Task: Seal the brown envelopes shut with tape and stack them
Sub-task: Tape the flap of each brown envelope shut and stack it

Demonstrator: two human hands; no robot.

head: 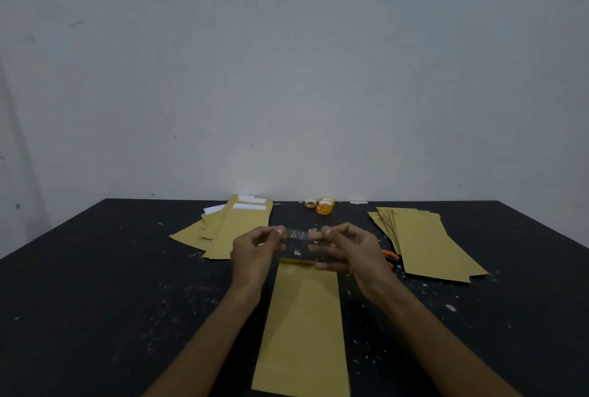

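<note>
Left hand (pixel 255 248) and right hand (pixel 352 250) pinch a clear tape strip (pixel 299 234) taut above the near brown paper envelope (pixel 302 326) on the black surface (pixel 95 301).

**Stretched taut**

We are pinching a short clear strip of tape (pixel 298 234) between our left hand (pixel 255 248) and right hand (pixel 352 250), above the far end of a long brown paper envelope (pixel 302 326) lying on the black table (pixel 127 275).
</note>
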